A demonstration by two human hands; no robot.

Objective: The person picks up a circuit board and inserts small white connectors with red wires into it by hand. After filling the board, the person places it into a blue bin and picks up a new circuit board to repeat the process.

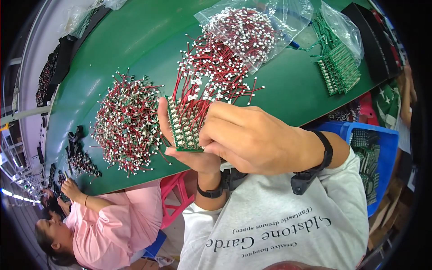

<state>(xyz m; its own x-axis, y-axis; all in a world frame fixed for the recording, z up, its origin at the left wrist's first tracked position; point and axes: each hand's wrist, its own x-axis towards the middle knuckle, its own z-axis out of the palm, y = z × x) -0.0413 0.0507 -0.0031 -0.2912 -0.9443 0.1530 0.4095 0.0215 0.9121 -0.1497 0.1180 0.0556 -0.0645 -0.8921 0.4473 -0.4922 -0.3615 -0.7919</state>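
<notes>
My left hand [198, 162] holds a green circuit board panel [184, 132], its thumb and fingers along the edges. Rows of small white connectors cover the panel, and red wire leads [191, 108] with white plugs stand up from its far part. Over the panel's right side, my right hand [258, 139] is closed with its fingertips pinched together. What lies between those fingertips is hidden. Just beyond the panel, a loose heap of red leads with white plugs [216, 67] spreads across the green table [148, 40].
Left of my hands lies a heap of wired pieces [128, 121]. A clear plastic bag [288, 22] covers part of the far leads. More board panels [339, 69] are stacked far right. A blue bin [387, 153] holds boards. A person in pink [108, 220] works at left beside a pink stool [173, 198].
</notes>
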